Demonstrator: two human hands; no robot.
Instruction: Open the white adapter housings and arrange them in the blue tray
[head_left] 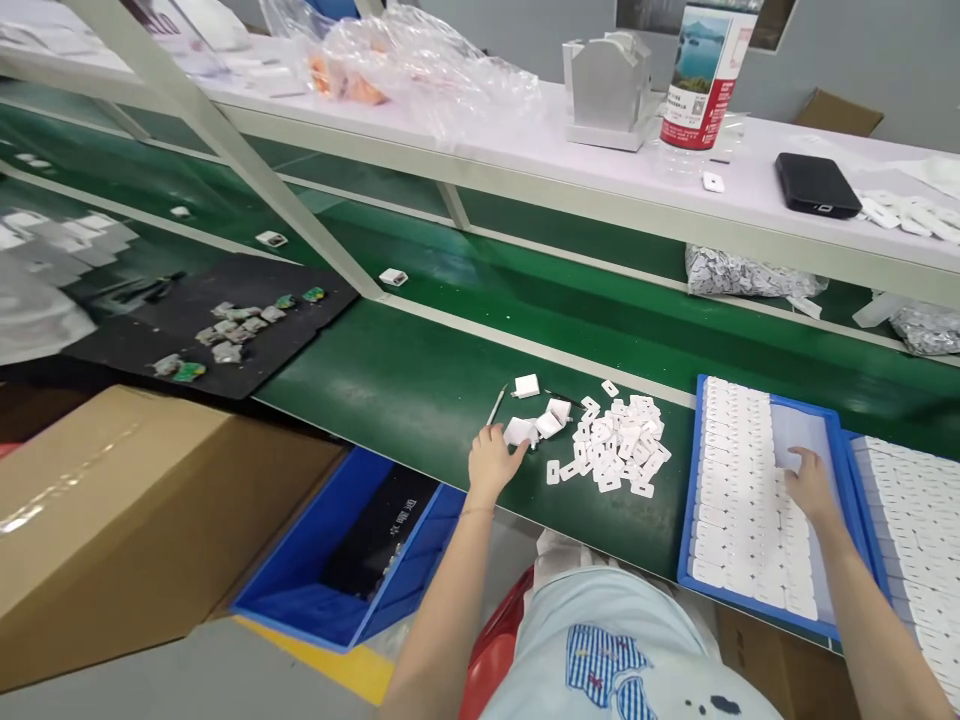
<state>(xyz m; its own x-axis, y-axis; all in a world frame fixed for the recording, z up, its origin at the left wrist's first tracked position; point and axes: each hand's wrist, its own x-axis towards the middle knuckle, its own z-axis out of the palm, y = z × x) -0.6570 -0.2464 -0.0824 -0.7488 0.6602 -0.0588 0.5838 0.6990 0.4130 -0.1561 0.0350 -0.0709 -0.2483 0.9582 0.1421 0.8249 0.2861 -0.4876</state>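
My left hand (495, 465) rests at the front edge of the green bench, thumb and fingers apart, with nothing visible in its grasp. Just beyond its fingertips lies a thin pen-like tool (496, 404). Beside the thumb are several white plastic housings (520, 432), and another white housing (526, 386) sits a little farther back. A loose pile of small white plates with slots (619, 440) spreads to the right. Over a blue tray (684, 540) hovers my right hand (814, 487), its thumb and index finger apart near rows of white pieces (739, 500); I see nothing held.
A second blue tray of white pieces (911, 530) adjoins on the right. To the left are a black mat (277, 350) with small parts, a cardboard box (150, 520) and a blue bin (300, 590). A raised shelf (517, 165) carries a bottle (705, 80) and a black box (816, 185).
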